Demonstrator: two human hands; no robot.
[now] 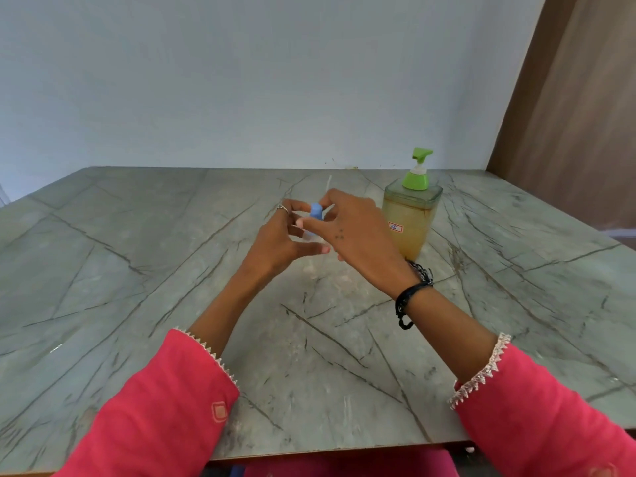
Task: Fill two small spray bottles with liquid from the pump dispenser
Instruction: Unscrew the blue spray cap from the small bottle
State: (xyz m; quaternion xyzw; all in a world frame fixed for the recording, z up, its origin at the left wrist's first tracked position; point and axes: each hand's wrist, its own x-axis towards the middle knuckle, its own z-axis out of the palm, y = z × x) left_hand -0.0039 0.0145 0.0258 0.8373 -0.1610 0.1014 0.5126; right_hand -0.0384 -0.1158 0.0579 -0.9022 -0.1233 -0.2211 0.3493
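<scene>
Nearest to me, two pink sleeves come in from the bottom edge, forearms angled inward so both hands meet over the middle of the marble-pattern table [137,270]. That meeting point makes sense: a small bottle needs one hand to steady it and one to work its top.

My left hand [275,241] sits with its fingers curled around what I take to be a small spray bottle [315,215], of which only the blue cap and a pale, clear sliver below it show. The right hand [358,232] comes over from the other side, thumb and forefinger pinched at the blue cap, the other fingers fanned loose. I judge this as unscrewing or seating the cap, though I cannot tell which. Both hands are closed on that one bottle, held just above the tabletop.

A thin pale stick shape rises behind the right fingers; it may be a dip tube, but it is too faint to say. I cannot find a second spray bottle.

Just beyond the right hand stands the pump dispenser [411,215], upright, green pump on top, amber liquid filling most of it, kept near for the fill.
</scene>
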